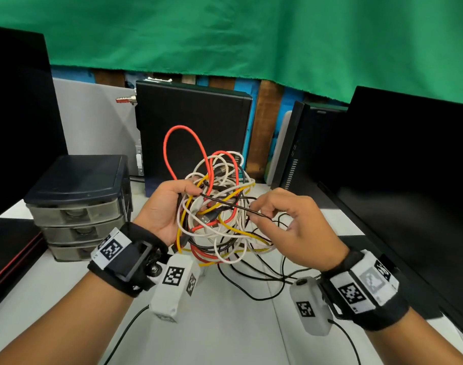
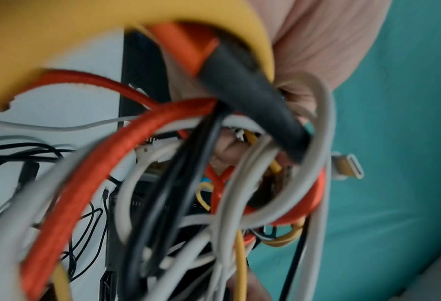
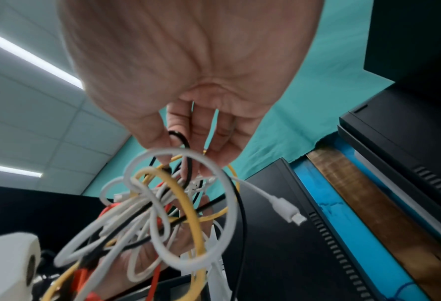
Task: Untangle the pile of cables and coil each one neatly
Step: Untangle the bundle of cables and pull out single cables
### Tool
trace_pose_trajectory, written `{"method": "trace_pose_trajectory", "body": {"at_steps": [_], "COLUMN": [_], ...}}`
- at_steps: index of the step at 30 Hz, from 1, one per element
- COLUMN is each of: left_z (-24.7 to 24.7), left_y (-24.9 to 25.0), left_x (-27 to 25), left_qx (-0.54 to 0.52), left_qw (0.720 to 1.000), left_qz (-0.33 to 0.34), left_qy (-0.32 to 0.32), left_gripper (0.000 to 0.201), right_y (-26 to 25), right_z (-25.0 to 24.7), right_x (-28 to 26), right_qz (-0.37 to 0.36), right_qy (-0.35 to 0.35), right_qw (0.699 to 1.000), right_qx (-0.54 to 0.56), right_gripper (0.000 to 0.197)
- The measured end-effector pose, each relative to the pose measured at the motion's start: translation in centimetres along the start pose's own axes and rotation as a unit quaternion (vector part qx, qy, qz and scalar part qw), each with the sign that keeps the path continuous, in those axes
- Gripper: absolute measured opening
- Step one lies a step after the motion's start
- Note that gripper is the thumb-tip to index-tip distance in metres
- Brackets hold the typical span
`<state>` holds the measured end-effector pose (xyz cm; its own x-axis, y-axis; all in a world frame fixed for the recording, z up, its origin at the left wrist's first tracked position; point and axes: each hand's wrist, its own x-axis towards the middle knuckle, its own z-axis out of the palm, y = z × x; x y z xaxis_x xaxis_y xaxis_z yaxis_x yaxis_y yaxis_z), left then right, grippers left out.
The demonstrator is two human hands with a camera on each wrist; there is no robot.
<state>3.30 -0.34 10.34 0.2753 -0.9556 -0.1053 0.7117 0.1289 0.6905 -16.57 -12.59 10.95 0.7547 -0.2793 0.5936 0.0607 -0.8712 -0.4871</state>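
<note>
A tangled pile of cables (image 1: 219,214) in white, red, yellow and black is lifted above the white desk (image 1: 225,325). My left hand (image 1: 167,206) holds the tangle from the left, palm up, fingers curled round several strands. My right hand (image 1: 285,219) pinches a thin black cable (image 1: 230,204) stretched taut out of the tangle. A red loop (image 1: 183,143) sticks up at the top. The left wrist view is filled by blurred cables: a red cable (image 2: 127,163) and a black sleeve (image 2: 253,97). In the right wrist view my right hand (image 3: 188,142) pinches the black cable (image 3: 180,136) above white loops (image 3: 183,203).
A dark-lidded drawer unit (image 1: 80,204) stands at the left. A black computer case (image 1: 193,127) is behind the tangle, with dark monitors (image 1: 409,167) on the right. More black cables (image 1: 256,275) trail on the desk beneath my hands. Green cloth (image 1: 225,35) hangs behind.
</note>
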Motion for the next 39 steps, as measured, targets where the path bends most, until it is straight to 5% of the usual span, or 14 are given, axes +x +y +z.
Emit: {"method": "trace_pose_trajectory", "body": {"at_steps": [3,8,12,15,20,28,33,36,39], "left_z": [0.1,0.2,0.7,0.3,0.1,0.2,-0.3,-0.3,-0.6], "left_y": [-0.2,-0.8,-1.4,-1.0,-0.7,-2.8,-3.6,-3.3,-3.8], "left_x": [0.1,0.2,0.2,0.4,0.3,0.9,1.5,1.3,1.9], "left_qx": [0.013,0.034,0.050,0.043,0.042,0.102,0.191,0.207,0.223], "left_qw": [1.000,0.998,0.997,0.998,0.998,0.993,0.980,0.976,0.969], "left_qz": [-0.026,-0.049,-0.065,-0.050,-0.050,-0.054,-0.047,-0.032,0.022], "left_qy": [-0.006,0.000,-0.003,0.003,0.010,0.021,0.045,0.055,0.102], "left_gripper": [0.048,0.027,0.025,0.022,0.026,0.019,0.060,0.056,0.052], "right_y": [0.2,1.4,2.3,2.9,2.5,1.9,2.1,2.3,3.1], "right_z": [-0.3,-0.6,-0.6,-0.1,1.4,1.6,1.9,2.2,1.6], "right_x": [-0.4,-0.1,-0.2,-0.8,-1.1,-0.4,-0.5,-0.5,-0.3], "right_qz": [0.013,-0.012,0.033,0.098,0.109,0.000,0.021,0.067,0.156], "right_qy": [-0.010,-0.059,-0.076,-0.101,-0.015,0.056,0.073,0.040,-0.107], "right_qw": [1.000,0.985,0.989,0.987,0.992,0.977,0.965,0.959,0.940], "right_qx": [0.017,-0.163,-0.125,-0.076,-0.063,-0.208,-0.252,-0.273,-0.284], "right_gripper": [0.027,0.027,0.036,0.023,0.015,0.011,0.015,0.021,0.037]}}
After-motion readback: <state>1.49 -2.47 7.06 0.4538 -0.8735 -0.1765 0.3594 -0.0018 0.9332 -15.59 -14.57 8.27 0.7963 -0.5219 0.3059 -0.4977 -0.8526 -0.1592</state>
